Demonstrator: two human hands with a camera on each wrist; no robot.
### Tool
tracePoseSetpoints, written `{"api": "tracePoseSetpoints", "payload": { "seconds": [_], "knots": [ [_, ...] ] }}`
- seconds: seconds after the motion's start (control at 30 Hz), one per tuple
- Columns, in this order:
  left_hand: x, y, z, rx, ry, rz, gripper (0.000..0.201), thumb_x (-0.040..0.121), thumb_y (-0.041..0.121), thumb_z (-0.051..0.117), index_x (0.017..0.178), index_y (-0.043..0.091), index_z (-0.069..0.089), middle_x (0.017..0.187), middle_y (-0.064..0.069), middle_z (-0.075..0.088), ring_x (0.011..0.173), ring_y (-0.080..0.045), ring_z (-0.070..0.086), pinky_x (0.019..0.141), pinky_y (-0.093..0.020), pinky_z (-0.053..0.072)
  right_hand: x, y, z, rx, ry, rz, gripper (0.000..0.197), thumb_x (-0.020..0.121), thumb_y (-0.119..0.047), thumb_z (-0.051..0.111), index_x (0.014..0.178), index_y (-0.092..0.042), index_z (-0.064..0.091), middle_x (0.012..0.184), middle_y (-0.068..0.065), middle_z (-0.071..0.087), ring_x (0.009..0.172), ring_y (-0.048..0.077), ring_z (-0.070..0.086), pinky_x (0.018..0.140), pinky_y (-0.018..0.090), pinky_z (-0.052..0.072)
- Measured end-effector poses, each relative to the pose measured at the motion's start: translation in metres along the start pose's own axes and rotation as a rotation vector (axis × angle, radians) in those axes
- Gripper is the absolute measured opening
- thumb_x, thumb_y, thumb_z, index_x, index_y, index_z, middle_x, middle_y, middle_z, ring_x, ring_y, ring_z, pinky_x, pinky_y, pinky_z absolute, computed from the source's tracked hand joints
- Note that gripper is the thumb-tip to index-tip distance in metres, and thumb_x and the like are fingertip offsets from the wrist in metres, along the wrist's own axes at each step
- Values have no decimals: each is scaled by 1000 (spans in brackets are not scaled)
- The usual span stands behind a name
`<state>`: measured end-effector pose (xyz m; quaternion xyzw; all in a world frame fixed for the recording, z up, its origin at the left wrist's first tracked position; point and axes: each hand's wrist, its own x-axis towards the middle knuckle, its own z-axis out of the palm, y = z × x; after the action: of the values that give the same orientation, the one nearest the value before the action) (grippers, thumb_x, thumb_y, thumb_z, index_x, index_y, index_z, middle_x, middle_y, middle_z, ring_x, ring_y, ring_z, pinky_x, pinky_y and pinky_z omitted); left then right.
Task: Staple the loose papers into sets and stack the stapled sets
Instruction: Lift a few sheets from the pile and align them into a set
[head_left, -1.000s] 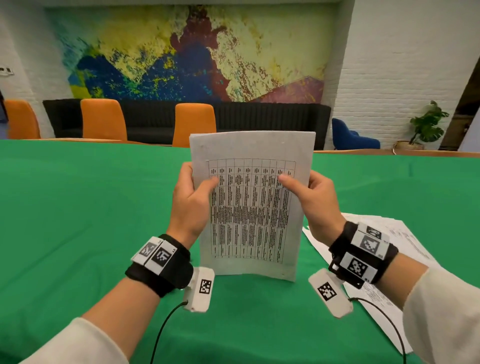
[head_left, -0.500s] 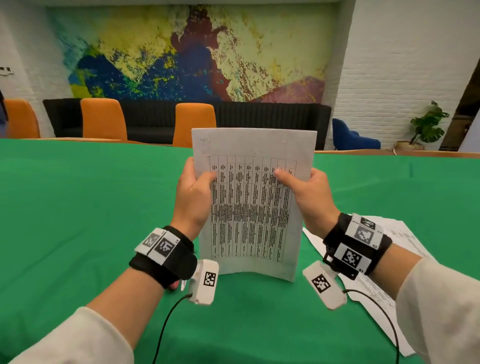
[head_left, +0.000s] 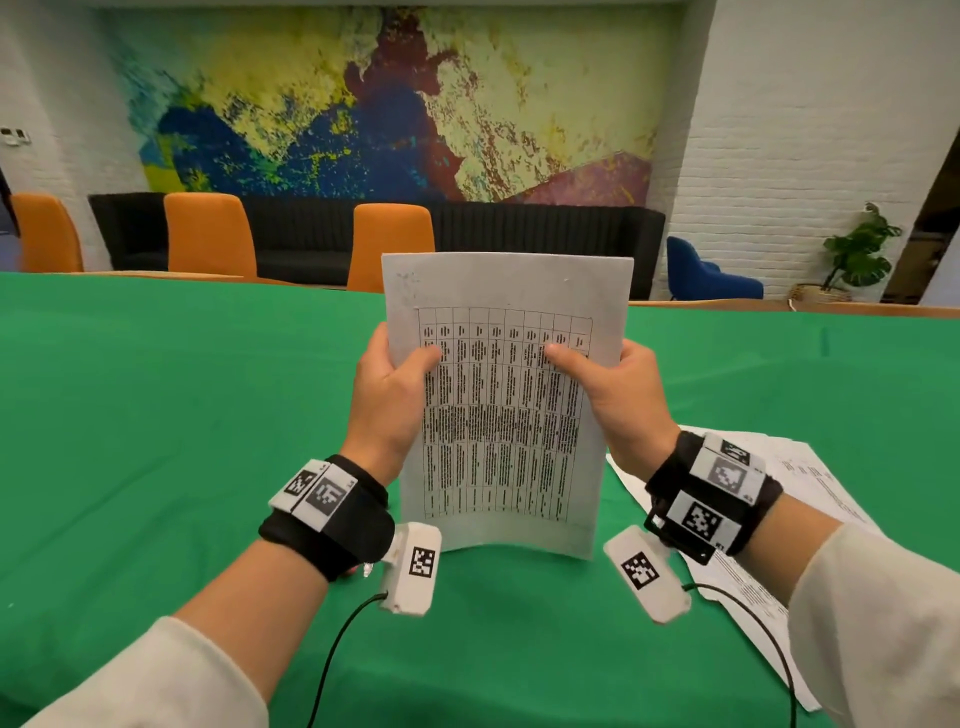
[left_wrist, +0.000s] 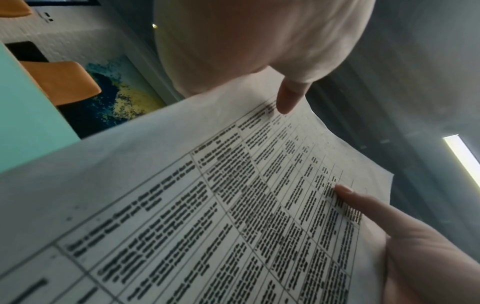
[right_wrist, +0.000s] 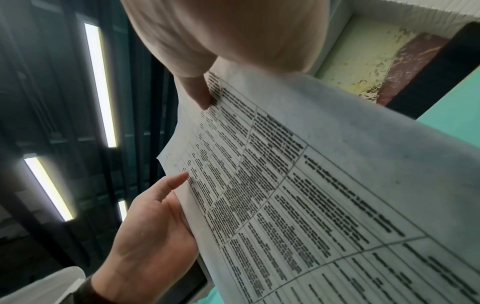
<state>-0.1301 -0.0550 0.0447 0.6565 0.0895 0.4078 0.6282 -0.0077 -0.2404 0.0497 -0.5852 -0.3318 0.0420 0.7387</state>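
**Squaring a set on its edge**

At centre frame, the left hand (head_left: 387, 400) and right hand (head_left: 621, 400) each pinch a side edge of the held papers (head_left: 504, 415), thumbs across the printed table. The papers stand upright, bottom edge at the green table (head_left: 156, 415), probably to even the sheets before stapling. The loose papers (head_left: 810, 499) lie lower right. No stapler shows. Orange chairs (head_left: 208, 234) stand beyond.

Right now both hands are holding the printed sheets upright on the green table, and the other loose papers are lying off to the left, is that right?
Not quite: the loose papers lie to the right, beside the right hand, as the head view shows. The rest holds: the left hand and the right hold the printed sheets upright on the green table.
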Motion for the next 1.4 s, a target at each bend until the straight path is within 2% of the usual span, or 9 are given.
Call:
{"api": "tracePoseSetpoints", "payload": {
  "seconds": [0.1, 0.2, 0.37, 0.5, 0.63, 0.87, 0.97, 1.2, 1.4],
  "knots": [
    [-5, -9, -3, 63, -46, -26, 30, 101, 17, 63, 131, 20, 63, 122, 6, 75, 113, -13, 72, 104, -49, 55, -5, 8, -2, -18, 10, 22, 16, 94, -10, 73, 109, -13, 74, 104, 7, 80, 97, 25, 78, 85, 44, 64],
    [-7, -10, -5, 97, -86, -16, 30, 103, 15, 62, 132, 19, 62, 122, 6, 75, 112, -13, 72, 101, -46, 56, -5, 10, -5, -21, 12, 32, 16, 93, -11, 73, 110, -14, 73, 105, 7, 80, 97, 25, 77, 85, 44, 63],
    [3, 6, -6, 56, -100, 17, 27, 104, 10, 59, 130, 10, 62, 118, 0, 77, 106, -16, 75, 84, -30, 61, 0, 1, -6, -27, 28, 7, 14, 93, -13, 74, 107, -15, 74, 102, 5, 80, 95, 24, 78, 83, 44, 63],
    [15, 19, -3, 0, -89, 40, 26, 103, 8, 55, 128, 4, 63, 113, -6, 77, 98, -18, 76, 74, -25, 60, 11, -16, -5, -16, 34, -35, 12, 93, -14, 74, 105, -16, 71, 99, 5, 80, 92, 23, 77, 77, 37, 64],
    [20, 26, 3, -56, -89, 26, 28, 105, 6, 46, 126, 3, 64, 105, -5, 79, 90, -16, 76, 71, -26, 59, 17, -22, 1, 2, 9, -24, 7, 97, -14, 69, 104, -16, 70, 97, 3, 79, 90, 21, 78, 73, 33, 63],
    [15, 18, 3, -85, -91, -31, 25, 106, 7, 46, 120, 7, 67, 105, -3, 80, 93, -16, 76, 71, -25, 60, 14, -16, 3, 8, -6, -8, 9, 99, -13, 66, 105, -17, 70, 93, -2, 80, 87, 16, 77, 68, 27, 61],
    [12, 13, 2, -91, -108, -61, 23, 107, 8, 46, 116, 10, 67, 103, 1, 80, 92, -14, 77, 70, -23, 60, 11, -12, 2, 23, -12, 15, 11, 99, -12, 65, 106, -17, 71, 95, -1, 81, 89, 17, 78, 70, 29, 62],
    [10, 11, 2, -70, -136, -79, 24, 107, 12, 51, 121, 6, 69, 109, -6, 79, 99, -23, 77, 74, -28, 61, 10, -11, -1, 12, -18, 31, 10, 99, -13, 67, 107, -17, 72, 98, 1, 81, 91, 18, 78, 71, 30, 63],
    [11, 12, 3, -73, -140, -68, 21, 106, 11, 54, 117, 8, 72, 108, -5, 80, 100, -23, 77, 76, -30, 62, 12, -10, -4, -2, -31, 23, 11, 98, -12, 67, 107, -17, 72, 99, 1, 81, 93, 19, 78, 73, 32, 63]
  ]
}}
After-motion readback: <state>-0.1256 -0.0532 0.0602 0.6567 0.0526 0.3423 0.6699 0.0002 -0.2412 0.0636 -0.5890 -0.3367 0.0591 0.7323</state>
